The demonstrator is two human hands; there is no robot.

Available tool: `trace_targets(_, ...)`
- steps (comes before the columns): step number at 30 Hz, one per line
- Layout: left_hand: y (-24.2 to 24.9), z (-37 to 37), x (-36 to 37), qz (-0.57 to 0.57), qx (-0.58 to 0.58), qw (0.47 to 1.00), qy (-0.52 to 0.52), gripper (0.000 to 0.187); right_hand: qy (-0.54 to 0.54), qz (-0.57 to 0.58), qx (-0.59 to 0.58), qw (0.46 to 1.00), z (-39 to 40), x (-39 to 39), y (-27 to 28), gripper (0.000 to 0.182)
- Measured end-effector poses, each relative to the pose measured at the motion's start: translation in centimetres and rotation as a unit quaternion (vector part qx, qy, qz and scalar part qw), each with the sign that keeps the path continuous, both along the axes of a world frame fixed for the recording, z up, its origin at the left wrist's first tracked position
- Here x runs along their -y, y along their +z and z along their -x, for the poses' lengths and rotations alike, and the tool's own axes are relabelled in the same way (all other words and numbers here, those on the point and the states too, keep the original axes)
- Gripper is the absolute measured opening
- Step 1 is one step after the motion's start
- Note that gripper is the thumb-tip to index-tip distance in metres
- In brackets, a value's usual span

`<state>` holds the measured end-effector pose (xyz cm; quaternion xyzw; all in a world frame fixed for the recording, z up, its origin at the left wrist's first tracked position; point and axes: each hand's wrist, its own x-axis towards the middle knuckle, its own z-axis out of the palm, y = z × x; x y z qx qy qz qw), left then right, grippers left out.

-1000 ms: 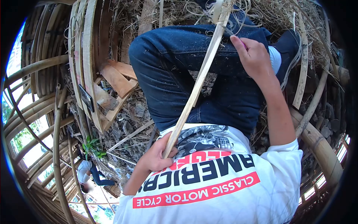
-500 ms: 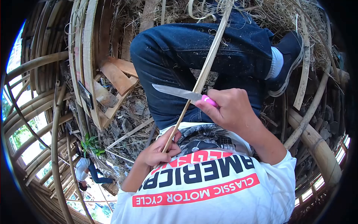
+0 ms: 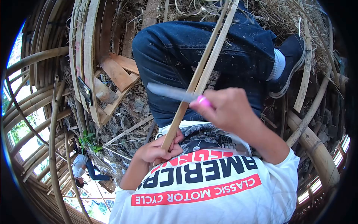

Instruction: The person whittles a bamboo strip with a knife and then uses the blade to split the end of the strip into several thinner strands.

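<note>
A long bamboo strip (image 3: 189, 93) runs from the waist up across the jeans, split lengthwise into two pieces above the blade. Near the shirt, my left hand (image 3: 160, 149) is closed around its lower end. My right hand (image 3: 227, 108) grips the pink handle of a knife (image 3: 169, 92). The blade points left and crosses the strip at the fork of the split; it looks slightly blurred. The strip's upper ends lie over the bent leg (image 3: 160, 48) and reach the top edge of the view.
Wooden boards (image 3: 117, 74) and a phone (image 3: 85, 90) are at the left. Bamboo poles (image 3: 313, 149) lie at the right, and curly shavings (image 3: 276, 15) at the top. Another person (image 3: 80, 166) is at the lower left, beyond a bamboo frame.
The strip has turned to show its broader face, and its two pieces now stand visibly apart above the blade. The knife has shifted slightly left. Both hands keep their hold.
</note>
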<state>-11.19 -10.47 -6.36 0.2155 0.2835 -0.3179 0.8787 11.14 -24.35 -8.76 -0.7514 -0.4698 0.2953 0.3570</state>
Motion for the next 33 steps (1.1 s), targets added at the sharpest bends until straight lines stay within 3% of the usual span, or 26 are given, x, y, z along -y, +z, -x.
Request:
trace_targets(4,0.1,-0.4,0.3,0.003,-0.032,0.999,0.018,0.038,0.009,0.004,-0.025,1.000,2.1,-0.1,-0.3,0.047)
trace_targets(6,0.9,-0.9,0.7,-0.066,-0.096,0.991,0.067,0.037,-0.003,0.005,-0.046,0.999,2.2,0.0,-0.1,0.045)
trace_targets(11,1.1,-0.6,1.1,-0.056,-0.015,0.993,0.106,0.041,0.002,0.001,-0.049,0.999,2.6,-0.2,1.3,0.043)
trace_targets(13,1.5,-1.2,1.4,-0.163,-0.009,0.985,0.048,0.046,0.013,-0.006,-0.043,0.999,2.9,-0.4,1.4,0.043)
trace_targets(14,1.5,-1.3,1.4,-0.163,-0.009,0.985,0.048,0.046,0.028,0.002,-0.045,0.999,3.1,-0.4,1.4,0.043)
trace_targets(16,1.4,-1.4,1.2,-0.264,0.043,0.961,-0.070,0.048,0.044,0.010,-0.049,0.998,3.2,-0.4,1.5,0.043)
trace_targets(23,1.7,-1.3,2.1,-0.273,0.022,0.961,-0.043,0.043,-0.011,0.054,0.066,0.996,-0.7,0.4,-1.0,0.047)
trace_targets(28,1.3,-1.7,1.4,-0.273,0.055,0.956,-0.093,0.043,-0.023,0.056,0.023,0.998,-0.5,0.1,0.2,0.047)
trace_targets(30,1.4,-2.1,1.4,-0.279,0.053,0.954,-0.096,0.043,0.048,0.031,0.031,0.998,1.3,0.2,0.7,0.047)
trace_targets(33,1.5,-1.7,1.5,-0.282,0.048,0.954,-0.093,0.043,-0.021,0.037,0.022,0.999,-0.4,-0.5,-0.5,0.045)
